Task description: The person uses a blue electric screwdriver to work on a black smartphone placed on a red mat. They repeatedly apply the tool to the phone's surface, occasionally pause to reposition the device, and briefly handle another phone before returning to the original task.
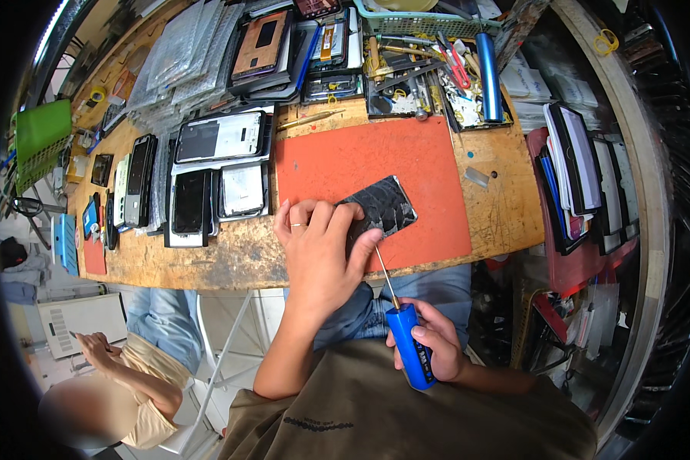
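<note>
On the orange mat point(437, 203) lies a dark phone point(389, 205), tilted askew, with what look like torn or cracked patches on its upper face. My left hand point(323, 241) grips the phone's near left end, fingers curled over it and thumb along the near side; that end is hidden. In my right hand point(439, 345) is a blue cylindrical handheld power tool point(412, 349), held below the table's front edge. Its long thin shaft point(386, 274) points up to the phone's near edge beside my left thumb. Whether the tip touches the phone I cannot tell.
Phones and screens point(221, 138) are stacked left of the mat, with bubble-wrap sleeves point(188, 57) behind. A tray of hand tools point(406, 77) and a blue cylinder point(489, 77) stand at the back. Folders point(575, 161) sit at right. Another person point(149, 376) sits at lower left.
</note>
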Tool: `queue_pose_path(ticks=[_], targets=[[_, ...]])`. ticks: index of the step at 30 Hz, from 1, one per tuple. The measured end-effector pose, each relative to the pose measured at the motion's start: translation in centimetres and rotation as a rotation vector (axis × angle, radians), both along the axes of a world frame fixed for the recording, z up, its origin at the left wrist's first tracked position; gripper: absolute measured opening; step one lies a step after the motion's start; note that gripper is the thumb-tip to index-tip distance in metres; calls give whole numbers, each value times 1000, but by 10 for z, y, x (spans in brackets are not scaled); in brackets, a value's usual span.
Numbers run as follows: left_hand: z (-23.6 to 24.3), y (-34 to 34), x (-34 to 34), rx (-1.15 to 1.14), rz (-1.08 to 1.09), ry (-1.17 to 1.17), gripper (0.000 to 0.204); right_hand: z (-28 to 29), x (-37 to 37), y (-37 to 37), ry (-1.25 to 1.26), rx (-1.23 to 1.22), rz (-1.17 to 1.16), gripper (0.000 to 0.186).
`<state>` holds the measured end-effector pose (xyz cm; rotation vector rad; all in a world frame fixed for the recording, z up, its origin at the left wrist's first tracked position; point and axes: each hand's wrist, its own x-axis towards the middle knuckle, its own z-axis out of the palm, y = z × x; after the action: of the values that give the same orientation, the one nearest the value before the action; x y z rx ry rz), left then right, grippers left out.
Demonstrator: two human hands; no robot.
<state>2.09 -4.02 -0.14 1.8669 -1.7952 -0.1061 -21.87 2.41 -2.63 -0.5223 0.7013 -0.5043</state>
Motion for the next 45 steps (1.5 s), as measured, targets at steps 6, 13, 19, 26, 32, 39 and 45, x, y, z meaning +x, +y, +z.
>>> queue_pose_path(ticks=[6, 13, 19, 26, 32, 39, 45], targets=[[2, 0, 3, 32, -16, 55, 25, -2, 0, 1, -12, -5, 0, 63], [0, 0, 3, 12, -29, 57, 14, -1, 0, 4, -6, 2, -28, 65], [-3, 2, 4, 3, -12, 51, 15, 0, 1, 1, -4, 16, 25, 65], [4, 17, 6, -9, 83, -37, 17, 1, 1, 1, -14, -2, -9, 64], [5, 37, 12, -26, 84, -127, 17, 1, 4, -4, -19, 27, 114, 62], [-9, 57, 29, -88, 122, -103, 15, 2, 21, -23, -61, 75, 254, 60], [-17, 63, 32, -127, 156, -49, 16, 7, 33, -31, 4, 18, 243, 62]])
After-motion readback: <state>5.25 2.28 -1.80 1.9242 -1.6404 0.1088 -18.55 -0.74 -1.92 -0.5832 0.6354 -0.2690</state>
